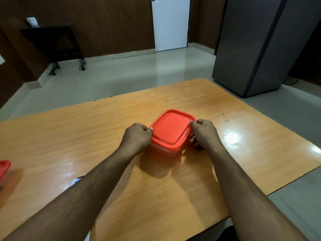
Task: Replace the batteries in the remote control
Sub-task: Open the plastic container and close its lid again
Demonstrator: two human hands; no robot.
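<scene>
**Both hands on the lidded container; remote not in sight**

I have a square plastic container (171,134) standing on the wooden tabletop (104,129), near its middle. Its red lid (172,130) is seated flat on a translucent base. My left hand (137,136) grips the lid's left edge, thumb on the rim and fingers curled down the side. My right hand (204,132) grips the right edge the same way, thumb tip on the rim, fingers wrapped under it. Both hands are clenched on the container.

I cannot see inside the container, and no remote control or batteries show anywhere on the tabletop. A second red lid (4,168) pokes in at the left border. A small white item (77,180) lies partly hidden behind my left forearm; I cannot identify it. Dark specks (224,118) mark the tabletop to the right.
</scene>
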